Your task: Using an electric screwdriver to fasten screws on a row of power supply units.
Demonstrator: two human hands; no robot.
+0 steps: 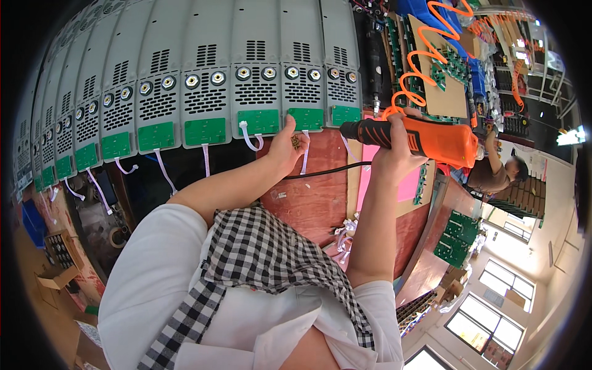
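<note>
My left hand [287, 148] is cupped with its fingers curled around several small brass-coloured screws [295, 143]. Its thumb points up at the lower edge of a green circuit board [305, 118] on a grey metal case [303, 37]. In my right hand [398, 151] is an orange and black power screwdriver [431, 140], held sideways. The tool's black nose points left, just below the green board [345, 115] of the rightmost case. A white cable [305, 157] hangs from the board beside my left hand.
Grey cases stand in a long row to the left, with green boards [205, 131] and dangling white cables. A coiled orange hose [410, 80] hangs at upper right. Below lie a reddish bench [320, 203], a pink sheet [394, 179] and a black cord [327, 171]. Another person [499, 172] works at right.
</note>
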